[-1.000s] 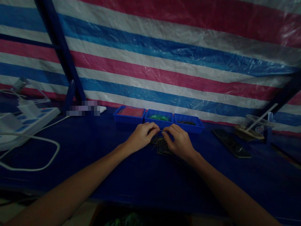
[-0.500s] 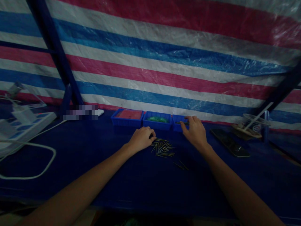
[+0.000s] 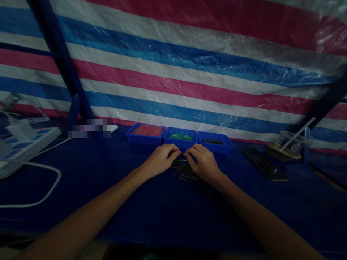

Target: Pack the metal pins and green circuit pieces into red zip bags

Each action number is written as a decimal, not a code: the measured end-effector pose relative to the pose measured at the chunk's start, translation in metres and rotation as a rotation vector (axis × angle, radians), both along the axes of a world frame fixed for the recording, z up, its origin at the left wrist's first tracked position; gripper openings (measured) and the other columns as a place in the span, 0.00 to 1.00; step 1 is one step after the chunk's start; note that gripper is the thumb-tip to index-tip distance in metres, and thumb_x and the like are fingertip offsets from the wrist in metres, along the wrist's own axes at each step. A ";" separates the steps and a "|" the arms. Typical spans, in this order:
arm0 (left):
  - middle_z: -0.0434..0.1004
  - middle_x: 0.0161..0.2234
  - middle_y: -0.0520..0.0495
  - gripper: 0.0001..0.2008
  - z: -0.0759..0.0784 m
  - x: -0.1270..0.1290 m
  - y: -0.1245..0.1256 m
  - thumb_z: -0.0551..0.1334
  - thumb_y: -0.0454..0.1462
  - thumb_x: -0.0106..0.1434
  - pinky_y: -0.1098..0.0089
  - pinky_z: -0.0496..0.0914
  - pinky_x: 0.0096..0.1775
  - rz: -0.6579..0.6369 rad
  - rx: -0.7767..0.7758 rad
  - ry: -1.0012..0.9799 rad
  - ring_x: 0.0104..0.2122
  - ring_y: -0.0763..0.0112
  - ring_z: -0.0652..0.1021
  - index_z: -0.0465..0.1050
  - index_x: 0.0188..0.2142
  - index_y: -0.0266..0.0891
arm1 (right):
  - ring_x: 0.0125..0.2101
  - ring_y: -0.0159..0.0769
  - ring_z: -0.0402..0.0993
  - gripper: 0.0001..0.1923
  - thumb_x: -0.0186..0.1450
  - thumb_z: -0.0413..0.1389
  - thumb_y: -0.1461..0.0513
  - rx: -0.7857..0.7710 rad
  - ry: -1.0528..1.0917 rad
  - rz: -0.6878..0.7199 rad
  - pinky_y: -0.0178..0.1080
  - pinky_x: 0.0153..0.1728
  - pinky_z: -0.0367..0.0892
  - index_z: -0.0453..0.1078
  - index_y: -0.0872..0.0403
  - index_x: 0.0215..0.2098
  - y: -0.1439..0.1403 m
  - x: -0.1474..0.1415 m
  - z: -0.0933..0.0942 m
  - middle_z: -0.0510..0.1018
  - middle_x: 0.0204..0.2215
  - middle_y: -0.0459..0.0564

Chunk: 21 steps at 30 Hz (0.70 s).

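A loose pile of thin metal pins (image 3: 187, 173) lies on the dark blue table (image 3: 162, 209), just in front of three small blue trays. My left hand (image 3: 161, 159) and my right hand (image 3: 204, 164) meet over the far edge of the pile. Their fingers are curled and the fingertips pinch together on a pin (image 3: 183, 159) between them. The dim light hides how each finger sits. The left tray (image 3: 145, 134) holds something red, the middle tray (image 3: 181, 139) something green, and the right tray (image 3: 217, 144) dark pins.
A dark phone (image 3: 264, 165) lies to the right, with a clear reel and stick (image 3: 294, 142) beyond it. At far left sit a white power strip (image 3: 24, 146) and its looping cable (image 3: 40, 196). A striped tarp (image 3: 189, 65) and a blue post (image 3: 61, 61) back the table.
My right hand came back from the right tray to the pin pile and met my left hand. My left hand stayed by the pile.
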<state>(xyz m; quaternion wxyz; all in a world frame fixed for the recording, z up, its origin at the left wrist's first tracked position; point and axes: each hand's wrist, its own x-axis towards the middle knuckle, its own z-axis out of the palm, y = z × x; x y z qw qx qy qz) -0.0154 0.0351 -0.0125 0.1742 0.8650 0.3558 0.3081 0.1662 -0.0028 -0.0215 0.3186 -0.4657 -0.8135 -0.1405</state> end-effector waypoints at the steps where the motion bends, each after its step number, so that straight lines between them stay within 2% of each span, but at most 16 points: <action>1: 0.73 0.29 0.48 0.10 0.001 -0.001 -0.001 0.53 0.39 0.61 0.70 0.63 0.33 -0.012 0.010 -0.017 0.29 0.70 0.71 0.70 0.33 0.37 | 0.31 0.34 0.67 0.11 0.65 0.48 0.61 0.012 0.018 -0.010 0.37 0.35 0.62 0.69 0.55 0.31 0.000 0.000 0.001 0.72 0.28 0.50; 6: 0.73 0.28 0.49 0.12 0.010 -0.001 -0.008 0.52 0.39 0.63 0.69 0.63 0.35 -0.036 0.126 -0.052 0.30 0.71 0.70 0.70 0.30 0.38 | 0.31 0.34 0.68 0.12 0.66 0.47 0.60 0.022 0.055 0.033 0.37 0.34 0.63 0.70 0.55 0.32 -0.004 -0.003 0.002 0.73 0.27 0.50; 10: 0.73 0.28 0.49 0.14 0.013 -0.005 -0.004 0.49 0.40 0.65 0.70 0.62 0.34 -0.067 0.088 0.018 0.30 0.72 0.71 0.71 0.31 0.39 | 0.30 0.33 0.67 0.12 0.66 0.46 0.60 0.086 0.023 0.042 0.37 0.34 0.62 0.70 0.55 0.33 -0.004 0.001 0.007 0.73 0.27 0.50; 12: 0.73 0.28 0.49 0.13 0.011 -0.012 0.002 0.50 0.40 0.65 0.71 0.63 0.32 -0.091 0.037 0.099 0.29 0.72 0.71 0.71 0.33 0.39 | 0.30 0.34 0.67 0.15 0.66 0.45 0.60 0.158 0.030 -0.059 0.37 0.34 0.61 0.71 0.55 0.30 0.001 0.015 0.012 0.72 0.26 0.50; 14: 0.73 0.30 0.48 0.10 0.006 -0.020 0.010 0.53 0.39 0.62 0.71 0.63 0.32 -0.087 0.011 0.194 0.28 0.72 0.71 0.72 0.35 0.38 | 0.31 0.36 0.67 0.16 0.66 0.44 0.60 0.234 0.071 -0.253 0.39 0.34 0.61 0.71 0.56 0.29 0.010 0.037 0.016 0.72 0.26 0.52; 17: 0.72 0.32 0.47 0.07 -0.004 -0.030 0.019 0.58 0.38 0.57 0.70 0.63 0.33 -0.073 0.005 0.336 0.32 0.69 0.71 0.71 0.33 0.38 | 0.34 0.43 0.66 0.16 0.63 0.49 0.55 0.249 0.078 -0.538 0.42 0.35 0.60 0.71 0.59 0.38 0.021 0.069 0.018 0.73 0.32 0.58; 19: 0.71 0.32 0.47 0.05 -0.008 -0.032 0.021 0.57 0.36 0.57 0.70 0.63 0.35 -0.092 0.007 0.383 0.34 0.68 0.70 0.70 0.31 0.38 | 0.36 0.46 0.66 0.18 0.62 0.51 0.54 0.202 0.066 -0.604 0.44 0.35 0.61 0.70 0.60 0.41 0.024 0.078 0.016 0.73 0.34 0.60; 21: 0.70 0.31 0.47 0.05 -0.011 -0.029 0.019 0.54 0.34 0.58 0.69 0.63 0.35 -0.095 0.025 0.383 0.33 0.68 0.70 0.69 0.30 0.37 | 0.36 0.46 0.67 0.17 0.61 0.51 0.55 0.145 0.065 -0.535 0.44 0.36 0.61 0.70 0.59 0.40 0.022 0.071 0.012 0.73 0.34 0.59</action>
